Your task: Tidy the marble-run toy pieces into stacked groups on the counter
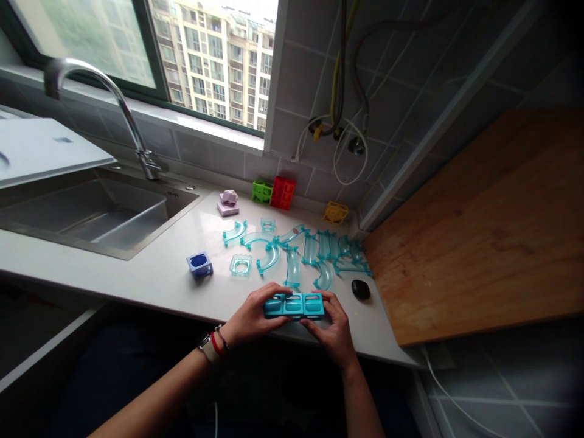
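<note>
A row of three joined teal blocks [294,305] lies near the front edge of the white counter [168,274]. My left hand [253,316] grips its left end, fingers curled over the top. On the row's right end my right hand [333,325] is closed, thumb and fingers pinching it. Just behind the row lie several clear teal curved track pieces [301,252] and a clear square frame [240,264].
A blue cube [199,264] sits left of the tracks. A lilac piece [228,202], green [261,191] and red [283,193] blocks and a yellow block [336,212] stand by the wall. A black oval object [361,289] lies beside a wooden board [483,231]. Sink [91,213] and tap [132,128] are on the left.
</note>
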